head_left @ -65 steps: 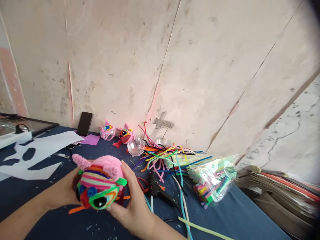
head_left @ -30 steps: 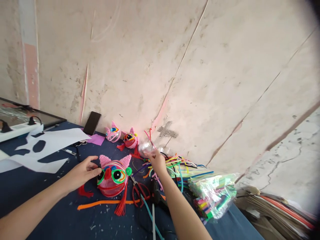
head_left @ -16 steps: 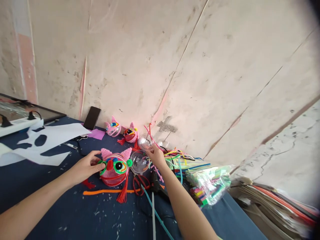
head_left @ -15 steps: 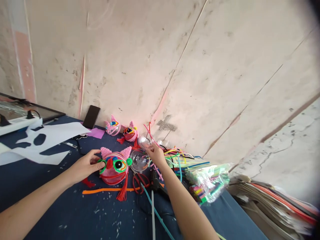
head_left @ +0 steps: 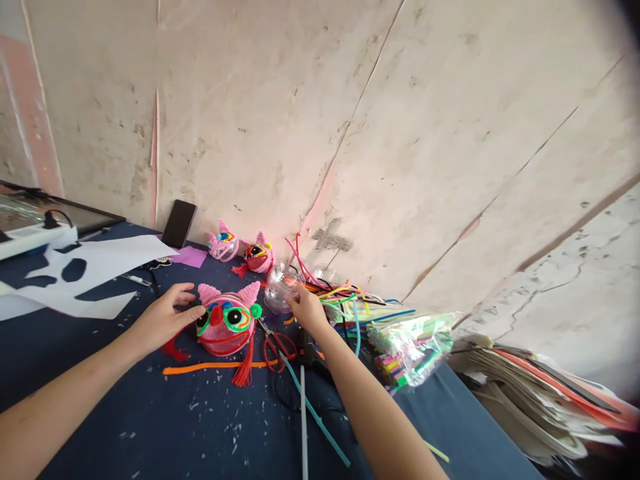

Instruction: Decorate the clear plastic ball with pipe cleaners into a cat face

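My left hand is beside a pink lion head made of pipe cleaners, with pointed ears, green-ringed eyes and red tassels. Its fingers are apart, and the thumb tip is at the head's left edge. To the right, my right hand has its fingers closed at the edge of a clear plastic ball. The fingertips are partly hidden. Red-handled scissors lie between the hands, near an orange pipe cleaner. A dark glue gun is partly hidden under my right forearm.
Two smaller pink heads, one beside another, sit near the wall. Loose pipe cleaners and a plastic bag of more lie right. Cut white paper, a phone and a power strip are left.
My right hand has moved slightly left, and the clear ball beside the lion head has shifted back toward the wall. My left hand has eased off the lion head, its fingers spreading.
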Tool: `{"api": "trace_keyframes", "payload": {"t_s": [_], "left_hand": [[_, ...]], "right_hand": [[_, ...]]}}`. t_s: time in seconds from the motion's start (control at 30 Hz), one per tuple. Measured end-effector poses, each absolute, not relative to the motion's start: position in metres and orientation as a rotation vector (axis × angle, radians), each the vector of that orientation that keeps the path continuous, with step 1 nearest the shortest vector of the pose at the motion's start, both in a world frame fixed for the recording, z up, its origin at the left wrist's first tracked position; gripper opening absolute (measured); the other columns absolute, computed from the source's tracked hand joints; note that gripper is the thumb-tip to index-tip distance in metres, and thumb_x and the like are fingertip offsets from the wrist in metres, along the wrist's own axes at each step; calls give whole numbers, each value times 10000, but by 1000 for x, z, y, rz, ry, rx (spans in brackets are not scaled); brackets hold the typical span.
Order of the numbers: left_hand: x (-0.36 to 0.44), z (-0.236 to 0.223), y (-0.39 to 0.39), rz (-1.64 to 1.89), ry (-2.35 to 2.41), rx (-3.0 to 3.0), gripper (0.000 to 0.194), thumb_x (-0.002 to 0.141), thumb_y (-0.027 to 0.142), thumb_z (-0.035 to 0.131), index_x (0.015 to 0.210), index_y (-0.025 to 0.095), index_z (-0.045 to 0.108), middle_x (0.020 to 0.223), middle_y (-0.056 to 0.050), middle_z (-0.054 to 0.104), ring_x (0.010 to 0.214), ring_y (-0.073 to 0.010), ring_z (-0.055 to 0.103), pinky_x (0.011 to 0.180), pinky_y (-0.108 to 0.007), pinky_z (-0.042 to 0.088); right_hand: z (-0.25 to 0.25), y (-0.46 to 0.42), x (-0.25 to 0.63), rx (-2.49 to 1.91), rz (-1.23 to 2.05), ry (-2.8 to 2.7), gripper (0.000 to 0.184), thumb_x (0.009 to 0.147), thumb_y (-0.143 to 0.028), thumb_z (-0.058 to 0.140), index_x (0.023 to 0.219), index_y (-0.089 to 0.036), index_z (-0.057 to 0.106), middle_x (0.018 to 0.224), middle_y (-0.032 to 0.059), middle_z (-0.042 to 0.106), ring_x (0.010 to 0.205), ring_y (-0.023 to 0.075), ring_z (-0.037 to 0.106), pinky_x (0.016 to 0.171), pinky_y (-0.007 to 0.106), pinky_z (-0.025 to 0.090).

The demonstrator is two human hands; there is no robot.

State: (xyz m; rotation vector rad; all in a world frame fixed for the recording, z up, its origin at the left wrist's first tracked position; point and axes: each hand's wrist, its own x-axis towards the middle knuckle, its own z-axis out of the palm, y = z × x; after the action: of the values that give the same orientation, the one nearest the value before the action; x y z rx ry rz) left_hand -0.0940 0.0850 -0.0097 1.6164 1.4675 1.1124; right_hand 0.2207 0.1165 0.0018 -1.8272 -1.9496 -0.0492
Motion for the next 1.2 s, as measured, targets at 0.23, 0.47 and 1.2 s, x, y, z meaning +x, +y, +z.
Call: {"api": "trace_keyframes", "payload": {"t_s": [0.23,0.47,1.2], "left_hand": [[-97,-10,87,1327,1421,1582,840,607,711,593,1198,130,457,1169,-204,596,1100,-324,575,905,-458,468],[-95,-6,80,1361,1392,1631,718,678,611,604,1197,138,459,1162,-180,602,1128,-308,557,919,-443,449],[-95,-5,82,1345,1403,1670,612,724,563,588,1171,157,483,1210,-167,587,1116,-298,562,908,-418,448]], "right_hand": [[3,114,216,-1791,-116,-2024,200,833,-314,595,973,-183,653,823,60,668,807,202,627,706,256,433],[-3,110,216,-1710,-210,-2048,210,815,-346,630,909,-177,713,958,122,595,942,269,556,854,394,430],[27,138,245,-1608,-275,-1806,269,812,-350,620,1012,-171,619,1311,173,428,1124,302,537,904,429,460]]}}
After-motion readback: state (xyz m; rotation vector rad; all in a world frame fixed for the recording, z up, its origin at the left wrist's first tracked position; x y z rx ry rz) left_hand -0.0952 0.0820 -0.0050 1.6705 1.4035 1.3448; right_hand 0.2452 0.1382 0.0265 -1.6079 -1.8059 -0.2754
